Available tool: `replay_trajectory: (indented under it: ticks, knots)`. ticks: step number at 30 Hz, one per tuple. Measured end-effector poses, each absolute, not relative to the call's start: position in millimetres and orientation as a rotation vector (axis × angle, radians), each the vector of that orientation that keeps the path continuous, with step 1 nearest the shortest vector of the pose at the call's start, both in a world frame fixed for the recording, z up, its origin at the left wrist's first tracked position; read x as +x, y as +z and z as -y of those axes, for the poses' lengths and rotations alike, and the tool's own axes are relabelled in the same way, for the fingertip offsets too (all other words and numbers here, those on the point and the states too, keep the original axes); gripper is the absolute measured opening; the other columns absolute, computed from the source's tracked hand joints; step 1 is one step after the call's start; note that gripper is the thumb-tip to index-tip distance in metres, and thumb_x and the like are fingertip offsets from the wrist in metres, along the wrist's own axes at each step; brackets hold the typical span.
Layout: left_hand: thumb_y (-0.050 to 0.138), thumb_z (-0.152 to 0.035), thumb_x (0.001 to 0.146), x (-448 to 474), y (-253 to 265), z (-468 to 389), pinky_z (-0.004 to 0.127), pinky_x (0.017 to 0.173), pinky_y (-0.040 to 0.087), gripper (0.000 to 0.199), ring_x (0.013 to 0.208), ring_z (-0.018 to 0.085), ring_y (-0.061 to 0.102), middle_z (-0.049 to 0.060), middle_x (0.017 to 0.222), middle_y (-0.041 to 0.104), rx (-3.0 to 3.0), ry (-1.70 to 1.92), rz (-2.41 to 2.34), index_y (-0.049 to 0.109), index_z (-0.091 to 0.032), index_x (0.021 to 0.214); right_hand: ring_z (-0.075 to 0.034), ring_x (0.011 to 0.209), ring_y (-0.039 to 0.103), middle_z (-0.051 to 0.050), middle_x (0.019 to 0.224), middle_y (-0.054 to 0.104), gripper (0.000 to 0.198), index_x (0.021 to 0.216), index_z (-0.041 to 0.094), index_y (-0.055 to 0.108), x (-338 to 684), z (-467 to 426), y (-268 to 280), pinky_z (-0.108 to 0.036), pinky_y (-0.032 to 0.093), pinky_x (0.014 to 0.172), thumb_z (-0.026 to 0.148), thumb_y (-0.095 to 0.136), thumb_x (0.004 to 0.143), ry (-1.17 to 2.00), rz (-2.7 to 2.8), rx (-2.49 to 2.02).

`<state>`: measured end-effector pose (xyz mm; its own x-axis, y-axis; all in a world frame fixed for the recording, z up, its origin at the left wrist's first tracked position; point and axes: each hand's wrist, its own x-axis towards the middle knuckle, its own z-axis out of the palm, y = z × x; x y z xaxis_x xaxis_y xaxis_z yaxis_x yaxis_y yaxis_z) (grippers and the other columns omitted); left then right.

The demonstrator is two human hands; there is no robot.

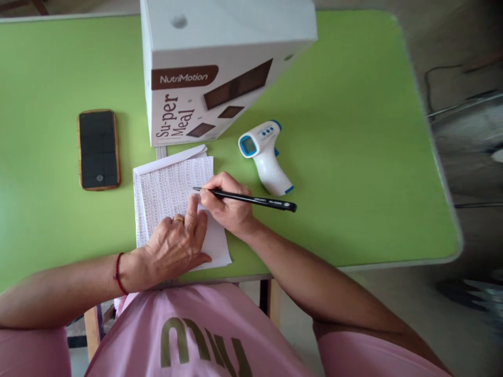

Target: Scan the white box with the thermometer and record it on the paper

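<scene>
The person wears a pink shirt [212,309], red bracelet [116,275], gold ring [179,218].

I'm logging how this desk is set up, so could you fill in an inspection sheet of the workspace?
Surface: green table, pale rim.
Things in use: handwritten paper, more than one sheet; black pen, tip at the writing.
Clutter: phone left of the paper, screen dark; white box standing behind it; thermometer lying to the right.
Hands: left hand over the paper, index finger extended near the pen tip; right hand gripping the pen.
Cables: thin dark cord beyond the table's right edge.
Surroundings: grey floor; objects at far right too blurred to identify.
</scene>
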<state>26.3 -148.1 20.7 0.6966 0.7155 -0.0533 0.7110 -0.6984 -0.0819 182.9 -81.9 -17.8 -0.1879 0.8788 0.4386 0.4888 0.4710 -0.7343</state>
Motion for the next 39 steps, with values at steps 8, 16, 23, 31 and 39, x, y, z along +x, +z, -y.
replay_trajectory:
  ticks: [8,16,23,31,39]
  knots:
    - [0.057,-0.064,0.079,28.3,23.0,145.3,0.033,0.056,0.047,0.081,0.071,0.021,0.062,0.028,0.145,0.038,-2.864,0.097,1.227,0.051,-0.003,0.131,-0.008,0.045,0.047,0.006,0.054,0.054,0.012,0.071,0.023,0.047,182.9,80.5,-17.7,-0.020,0.040,0.045,0.022,0.055,0.081,0.526,1.854,-1.114]
    - [0.061,-0.068,0.074,28.5,25.8,142.9,0.031,0.054,0.050,0.085,0.067,0.020,0.064,0.030,0.141,0.042,-2.844,0.075,1.215,0.055,-0.002,0.126,-0.007,0.046,0.046,0.006,0.055,0.053,0.013,0.070,0.022,0.047,182.8,81.2,-19.5,-0.020,0.041,0.046,0.021,0.056,0.080,0.536,1.820,-1.135]
    - [0.060,-0.068,0.074,29.1,26.2,141.5,0.031,0.053,0.050,0.082,0.067,0.021,0.065,0.030,0.140,0.043,-2.859,0.091,1.208,0.057,-0.003,0.124,-0.007,0.047,0.047,0.006,0.057,0.055,0.013,0.070,0.021,0.048,183.3,80.7,-18.1,-0.020,0.041,0.047,0.018,0.056,0.079,0.535,1.791,-1.156]
    - [0.059,-0.067,0.076,28.1,25.5,143.5,0.031,0.053,0.050,0.082,0.069,0.021,0.065,0.030,0.142,0.041,-2.865,0.103,1.210,0.054,-0.003,0.127,-0.006,0.044,0.044,0.007,0.054,0.052,0.014,0.069,0.022,0.047,182.7,80.9,-17.0,-0.019,0.038,0.045,0.015,0.056,0.078,0.577,1.799,-1.117]
    - [0.058,-0.064,0.078,27.0,24.5,142.1,0.032,0.054,0.048,0.073,0.070,0.020,0.064,0.027,0.145,0.039,-2.866,0.108,1.203,0.056,-0.007,0.123,-0.007,0.047,0.046,0.006,0.056,0.055,0.012,0.070,0.022,0.049,185.2,80.0,-17.9,-0.021,0.039,0.047,0.017,0.056,0.079,0.584,1.756,-1.134]
